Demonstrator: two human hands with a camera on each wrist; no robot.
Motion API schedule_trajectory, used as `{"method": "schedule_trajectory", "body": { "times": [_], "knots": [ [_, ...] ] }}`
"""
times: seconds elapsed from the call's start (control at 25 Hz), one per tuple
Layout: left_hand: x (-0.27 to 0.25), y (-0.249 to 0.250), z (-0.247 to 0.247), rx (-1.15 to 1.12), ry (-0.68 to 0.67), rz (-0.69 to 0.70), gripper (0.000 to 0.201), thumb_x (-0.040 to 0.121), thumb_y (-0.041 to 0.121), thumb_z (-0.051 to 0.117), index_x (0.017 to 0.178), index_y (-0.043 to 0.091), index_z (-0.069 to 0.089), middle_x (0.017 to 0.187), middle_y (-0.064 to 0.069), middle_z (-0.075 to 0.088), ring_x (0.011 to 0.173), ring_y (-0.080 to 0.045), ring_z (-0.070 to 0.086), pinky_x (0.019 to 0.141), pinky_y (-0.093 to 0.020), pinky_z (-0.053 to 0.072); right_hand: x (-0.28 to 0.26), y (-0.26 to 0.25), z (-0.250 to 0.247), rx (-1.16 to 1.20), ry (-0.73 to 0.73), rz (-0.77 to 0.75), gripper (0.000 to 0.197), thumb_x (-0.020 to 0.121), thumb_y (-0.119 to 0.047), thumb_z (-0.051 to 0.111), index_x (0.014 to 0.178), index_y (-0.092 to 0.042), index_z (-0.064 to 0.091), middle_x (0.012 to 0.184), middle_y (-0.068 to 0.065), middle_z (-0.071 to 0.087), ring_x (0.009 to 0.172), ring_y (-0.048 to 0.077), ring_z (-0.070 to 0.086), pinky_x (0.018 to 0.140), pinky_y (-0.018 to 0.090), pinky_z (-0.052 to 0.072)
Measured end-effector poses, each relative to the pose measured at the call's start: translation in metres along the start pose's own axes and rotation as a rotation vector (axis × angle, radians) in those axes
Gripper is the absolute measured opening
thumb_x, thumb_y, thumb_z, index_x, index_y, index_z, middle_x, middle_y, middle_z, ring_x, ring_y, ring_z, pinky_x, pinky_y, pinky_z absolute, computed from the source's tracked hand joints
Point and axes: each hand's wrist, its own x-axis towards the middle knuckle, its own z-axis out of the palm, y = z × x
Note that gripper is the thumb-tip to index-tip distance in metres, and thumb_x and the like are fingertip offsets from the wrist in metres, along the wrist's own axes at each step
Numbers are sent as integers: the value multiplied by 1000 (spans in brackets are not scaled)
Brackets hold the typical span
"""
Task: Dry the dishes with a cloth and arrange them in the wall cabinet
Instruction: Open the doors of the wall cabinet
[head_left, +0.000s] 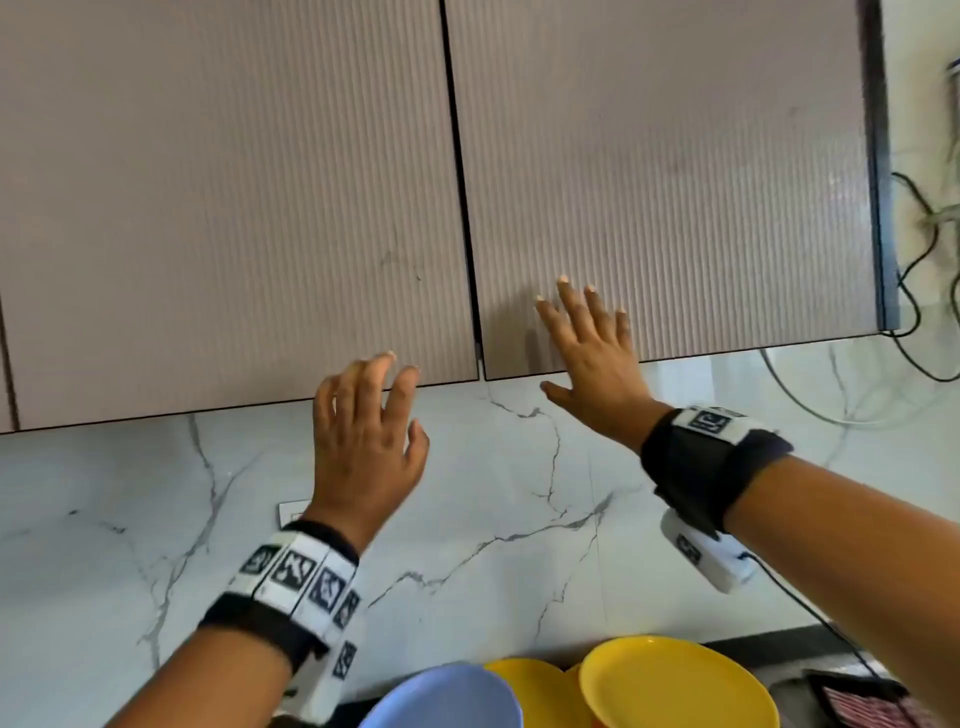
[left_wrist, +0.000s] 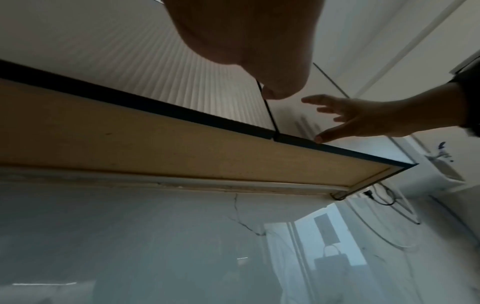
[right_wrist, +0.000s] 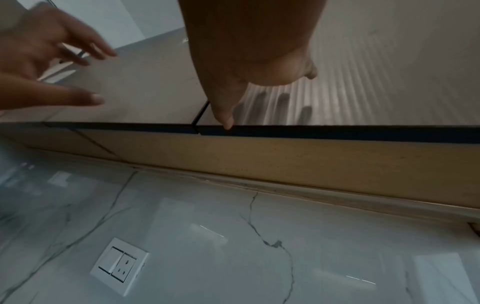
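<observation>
**Both hands at the shut cabinet doors, plates waiting below**

At the left, the left cabinet door (head_left: 223, 208) is a ribbed, handle-less panel, closed flush beside its neighbour. The left hand (head_left: 366, 441) hangs just in front of its lower edge, fingers spread and loosely bent, holding nothing; whether the fingertips touch the door cannot be told. Moving right past the dark seam, the right hand (head_left: 592, 358) lies with straight, splayed fingers against the right cabinet door (head_left: 675, 182), its thumb reaching down to the door's bottom edge, as the right wrist view shows. Neither hand carries a dish or a cloth.

With no handle in view, the bottom edge looks like the place to hook fingertips and pull; the panel seems stiff and light on its hinges.

Below, on the counter, sit a blue plate (head_left: 447, 699) and, to its right, overlapping yellow plates (head_left: 675, 686). They look like smooth plastic: light, rigid, hardly fragile, perhaps slippery if wet, and best held by the rim. A red-striped item (head_left: 872, 706) at the far right may be the cloth.
</observation>
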Motion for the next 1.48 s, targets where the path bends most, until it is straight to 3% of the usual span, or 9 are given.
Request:
{"method": "schedule_trajectory", "body": {
  "times": [0.2, 0.32, 0.48, 0.6, 0.68, 0.92, 1.12, 1.28, 1.48],
  "knots": [
    [35, -14, 46, 76, -216, -8, 96, 57, 20, 87, 138, 10, 37, 152, -17, 25, 140, -36, 22, 107, -65, 29, 22, -14, 25, -279, 17, -114, 125, 78, -32, 78, 149, -28, -24, 156, 3, -32, 141, 47, -24, 109, 70, -13],
    [41, -15, 68, 135, -312, -47, 119, 54, 29, 90, 150, 19, 20, 161, -11, 8, 147, -35, 8, 105, -75, 16, 30, -6, 30, -327, 51, -110, 119, 78, -7, 70, 149, -28, -23, 157, 3, -16, 143, 51, -10, 110, 73, 1],
    [53, -9, 90, 221, -255, -141, 103, 75, 5, 68, 156, 28, 7, 163, -11, 0, 145, -50, 3, 95, -85, 8, 36, -11, 38, -445, 131, -87, 126, 69, -10, 79, 148, -21, -18, 154, 6, -7, 140, 54, 17, 104, 72, 23],
    [45, -4, 95, 229, -216, -146, 94, 82, -4, 53, 156, 30, 6, 163, -14, -2, 143, -55, 1, 92, -87, 5, 34, -13, 42, -433, 92, -75, 118, 79, -8, 70, 145, -22, -26, 158, 7, -16, 142, 54, 4, 106, 73, 16],
    [43, -4, 96, 218, -210, -154, 97, 82, -8, 53, 156, 31, 4, 163, -14, -3, 143, -55, 1, 91, -87, 5, 34, -14, 45, -464, 159, -56, 115, 79, -9, 70, 147, -22, -22, 159, 11, -16, 142, 54, 4, 105, 72, 20],
    [42, 0, 91, 213, -202, -166, 94, 83, -11, 47, 156, 31, 5, 163, -14, -1, 143, -55, 2, 92, -87, 9, 34, -14, 51, -490, 302, -54, 117, 69, -13, 80, 151, -20, -3, 160, 19, 14, 139, 54, 24, 100, 67, 38],
    [40, 1, 73, 210, -165, -148, 106, 76, -19, 53, 156, 32, 5, 164, -12, 0, 144, -53, 2, 94, -86, 9, 22, -15, 39, -435, 352, -75, 121, 65, -9, 83, 151, -21, -2, 157, 18, 3, 139, 53, 23, 100, 67, 38],
    [38, 5, 40, 129, -146, -173, 119, 66, -22, 60, 156, 35, 6, 164, -9, 1, 145, -50, 2, 97, -85, 9, 2, -14, 14, -396, 411, -99, 122, 60, 2, 83, 151, -20, 4, 159, 19, 17, 139, 52, 25, 98, 67, 41],
    [33, 3, -34, -28, -111, -185, 131, 54, -20, 69, 155, 36, 5, 164, -7, 0, 147, -44, 1, 103, -80, 9, -47, -8, -41, -345, 566, -70, 91, 78, 22, 30, 154, -17, 1, 158, 20, 22, 141, 45, 28, 95, 56, 47]
  ]
}}
